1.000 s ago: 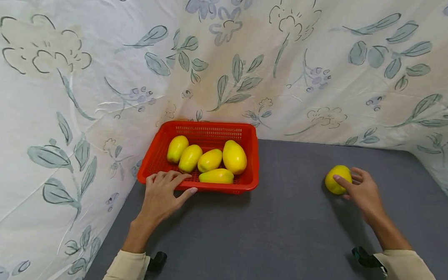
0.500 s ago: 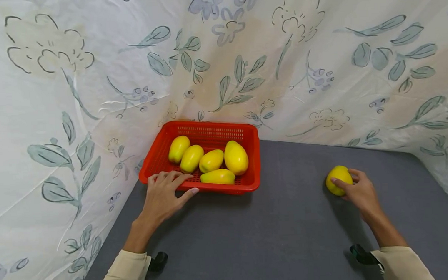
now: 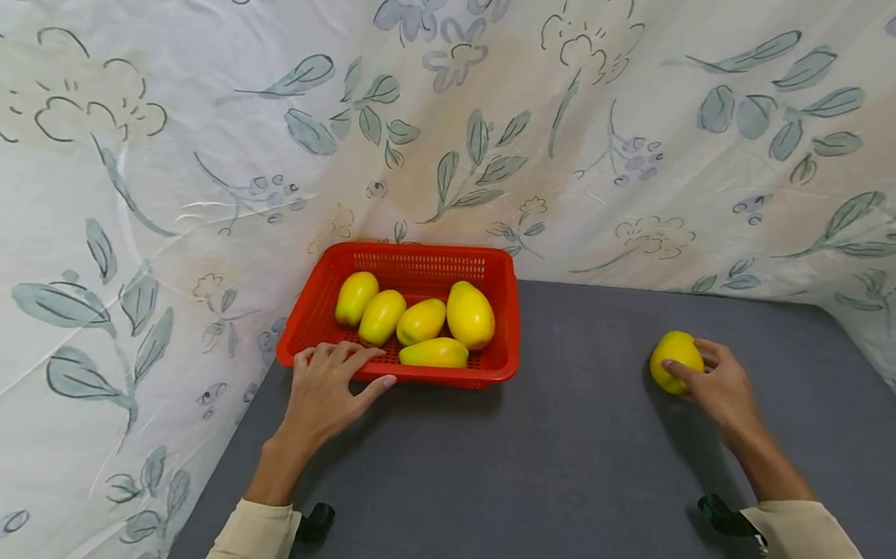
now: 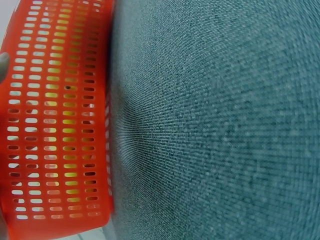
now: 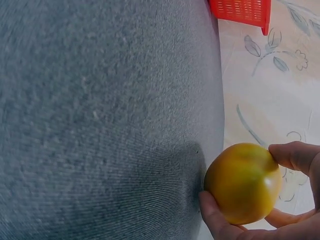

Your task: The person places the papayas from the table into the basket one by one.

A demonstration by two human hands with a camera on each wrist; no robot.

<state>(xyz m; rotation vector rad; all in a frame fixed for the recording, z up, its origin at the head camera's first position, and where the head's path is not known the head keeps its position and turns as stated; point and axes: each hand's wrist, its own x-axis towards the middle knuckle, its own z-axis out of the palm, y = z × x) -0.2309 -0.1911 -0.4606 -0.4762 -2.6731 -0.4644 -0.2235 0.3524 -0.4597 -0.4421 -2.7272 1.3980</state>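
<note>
Curling round the yellow fruit [image 3: 675,360] on the grey surface [image 3: 561,458], the right hand [image 3: 719,391] grips it; the left hand [image 3: 325,395] rests flat-fingered on the red basket [image 3: 497,362] rim.

Even, bright light fills the head view, with soft shadows on the desk [image 3: 576,457] just below the basket [image 3: 414,373] and hands, and the cloth bows at the frame edges. Both wrist views are soft and smeared up close, the weave blurring toward the lower corners.
</note>
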